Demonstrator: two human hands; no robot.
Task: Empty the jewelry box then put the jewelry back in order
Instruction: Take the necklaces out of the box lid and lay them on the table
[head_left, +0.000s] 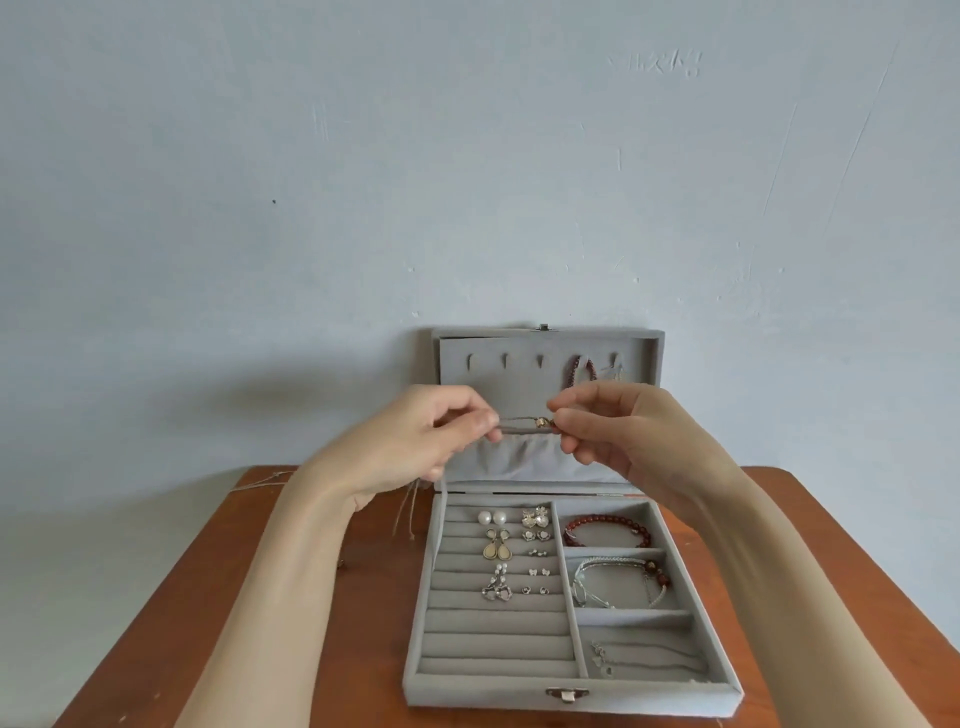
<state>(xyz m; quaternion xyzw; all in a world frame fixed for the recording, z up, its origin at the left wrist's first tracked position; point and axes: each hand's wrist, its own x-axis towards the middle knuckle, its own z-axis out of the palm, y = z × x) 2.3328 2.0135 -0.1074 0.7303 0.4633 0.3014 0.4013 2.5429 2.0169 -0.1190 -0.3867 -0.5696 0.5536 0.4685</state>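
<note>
Above the open jewelry box (571, 691), both hands (415, 441) (623, 431) pinch a cord bracelet (524, 423)

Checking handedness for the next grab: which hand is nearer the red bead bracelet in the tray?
Right. The right hand hovers just above the red bead bracelet; the left hand is across the box.

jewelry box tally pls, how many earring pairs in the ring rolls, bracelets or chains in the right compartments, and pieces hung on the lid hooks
Earring pairs in the ring rolls: 8
Bracelets or chains in the right compartments: 3, namely the red bead bracelet, the silver bracelet and the thin chain
Pieces on the lid hooks: 2
Total: 13
</note>
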